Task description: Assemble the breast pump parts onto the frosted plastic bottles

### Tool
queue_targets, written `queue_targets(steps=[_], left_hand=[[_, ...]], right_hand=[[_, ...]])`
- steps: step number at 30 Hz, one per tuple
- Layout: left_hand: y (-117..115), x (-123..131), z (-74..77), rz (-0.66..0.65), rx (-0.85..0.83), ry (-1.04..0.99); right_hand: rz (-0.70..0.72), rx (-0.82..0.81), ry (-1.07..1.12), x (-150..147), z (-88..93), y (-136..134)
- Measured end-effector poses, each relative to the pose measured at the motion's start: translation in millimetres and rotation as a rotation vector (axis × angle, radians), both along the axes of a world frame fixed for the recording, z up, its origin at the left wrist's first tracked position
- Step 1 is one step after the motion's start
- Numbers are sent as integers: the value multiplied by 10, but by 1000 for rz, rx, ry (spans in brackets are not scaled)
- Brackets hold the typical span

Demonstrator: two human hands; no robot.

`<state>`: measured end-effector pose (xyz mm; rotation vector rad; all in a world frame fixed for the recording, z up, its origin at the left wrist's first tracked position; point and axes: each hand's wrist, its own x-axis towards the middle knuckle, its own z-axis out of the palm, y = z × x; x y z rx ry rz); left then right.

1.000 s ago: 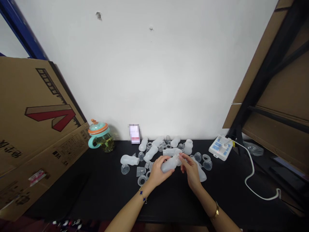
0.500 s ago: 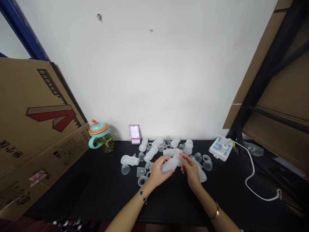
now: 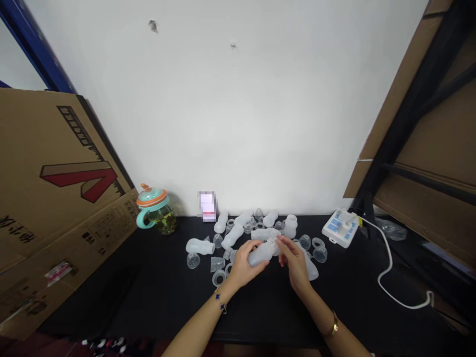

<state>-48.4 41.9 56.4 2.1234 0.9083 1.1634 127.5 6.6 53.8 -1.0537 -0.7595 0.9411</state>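
Nothing is visibly shifting since the earlier frame. From the left, a clear cup with a turquoise handle and orange-rimmed lid [image 3: 152, 208] is standing on the black table [image 3: 167, 302], and a waisted, translucent white plastic bottle [image 3: 200, 246] is lying on its side, with a clear, domed plastic cap [image 3: 193, 260] resting beside it. Near the middle, the bare left hand [image 3: 246, 262] is holding a second waisted, translucent white bottle [image 3: 259, 255], its grip closing around the body. That held bottle's long axis is running from the left palm up and rightward, so its neck end is pointing toward the bare right hand [image 3: 293, 260], which is the nearer hand to the neck. Right fingertips are bunching closely there; whether this grip is pinching a separate piece, I cannot tell. Further right, a white plastic box [image 3: 339, 228] is lying near the wall.
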Motion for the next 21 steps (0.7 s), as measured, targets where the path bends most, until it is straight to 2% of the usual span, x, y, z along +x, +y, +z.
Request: queue_targets(steps=[21], left_hand=[[20,0,-39,-7,10,5]], right_hand=[[1,12,-29,7,-20,2]])
